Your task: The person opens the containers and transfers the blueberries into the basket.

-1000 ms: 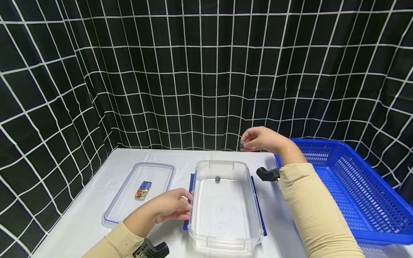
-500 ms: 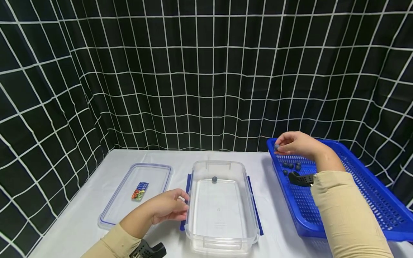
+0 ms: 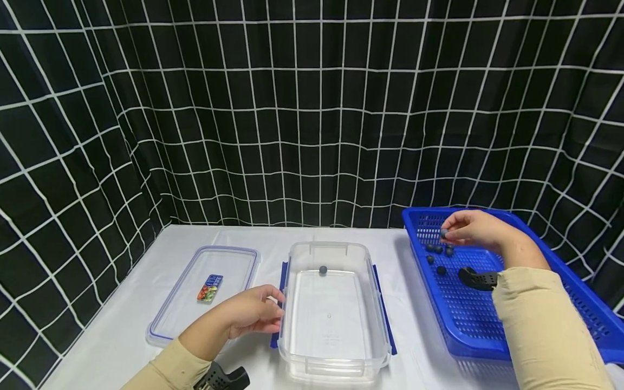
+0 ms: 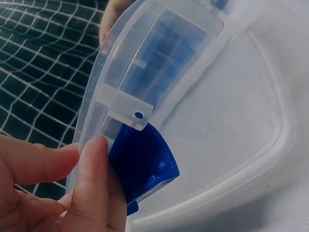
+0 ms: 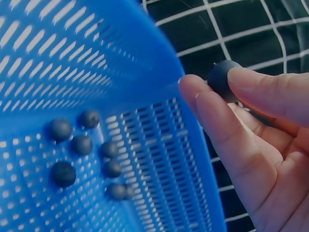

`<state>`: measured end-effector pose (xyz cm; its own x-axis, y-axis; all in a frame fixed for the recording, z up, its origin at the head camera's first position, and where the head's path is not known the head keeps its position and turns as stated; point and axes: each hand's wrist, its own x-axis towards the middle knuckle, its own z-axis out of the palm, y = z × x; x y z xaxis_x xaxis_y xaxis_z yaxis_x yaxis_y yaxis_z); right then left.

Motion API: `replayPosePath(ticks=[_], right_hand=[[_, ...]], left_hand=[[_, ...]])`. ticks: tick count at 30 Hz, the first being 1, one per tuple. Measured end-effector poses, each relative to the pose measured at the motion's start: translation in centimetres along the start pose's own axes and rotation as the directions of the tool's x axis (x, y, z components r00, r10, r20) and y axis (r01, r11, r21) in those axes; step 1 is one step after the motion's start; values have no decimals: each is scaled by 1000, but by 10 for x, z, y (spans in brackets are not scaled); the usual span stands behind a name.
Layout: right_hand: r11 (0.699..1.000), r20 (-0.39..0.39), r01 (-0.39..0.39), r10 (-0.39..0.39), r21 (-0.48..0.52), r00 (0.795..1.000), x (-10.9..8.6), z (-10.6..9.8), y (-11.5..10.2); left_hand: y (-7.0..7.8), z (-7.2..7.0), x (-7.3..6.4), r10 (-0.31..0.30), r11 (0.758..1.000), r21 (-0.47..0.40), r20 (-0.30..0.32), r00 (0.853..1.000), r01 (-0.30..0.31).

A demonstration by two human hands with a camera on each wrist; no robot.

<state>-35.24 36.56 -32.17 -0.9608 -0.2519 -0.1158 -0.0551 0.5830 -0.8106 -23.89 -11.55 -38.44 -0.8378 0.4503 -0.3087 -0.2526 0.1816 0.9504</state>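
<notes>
My right hand (image 3: 480,230) pinches a blueberry (image 5: 219,79) between thumb and fingertips, above the far end of the blue plastic basket (image 3: 468,327). Several more blueberries (image 5: 63,174) lie loose on the basket floor at that end. A clear plastic food container (image 3: 336,365) stands uncovered in the middle of the table, its blue side latches folded down. One blueberry (image 3: 323,270) sits inside, near the far wall. At the container's left side my left hand (image 3: 255,311) holds the rim between thumb and fingers, close by a blue latch (image 4: 142,157).
The container's clear lid (image 3: 177,311), with a coloured label (image 3: 210,288), lies flat on the white table (image 3: 122,309) to the left. A black curtain (image 3: 312,119) with a white grid closes off the back and sides.
My right hand has moved right, from above the table beside the container to over the basket, still pinching the blueberry. The left hand stays at the container; the head view has shifted slightly.
</notes>
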Motion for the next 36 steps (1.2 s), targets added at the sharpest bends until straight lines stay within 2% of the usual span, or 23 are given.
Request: replayPosePath(ticks=[6,13,23,31,36], right_hand=[[1000,-8,-26,26,-14,1000,-4,-3,16],[999,-12,-46,47,1,999,-3,-3,22],[993,15,-37,35,109,999,-2,-4,32],[998,-30,-17,19,67,999,-6,-8,31],[998,-54,0,4,64,999,-7,-10,21]], left_hand=[[1,0,-2,-10,1000,-5,3,1000,10],[2,0,-2,-4,1000,-19,5,1000,4],[0,0,-2,0,1000,-9,5,1000,0],[1,0,-1,-5,1000,3,-4,1000,5],[1,0,-1,-9,1000,2,-3,1000,9]])
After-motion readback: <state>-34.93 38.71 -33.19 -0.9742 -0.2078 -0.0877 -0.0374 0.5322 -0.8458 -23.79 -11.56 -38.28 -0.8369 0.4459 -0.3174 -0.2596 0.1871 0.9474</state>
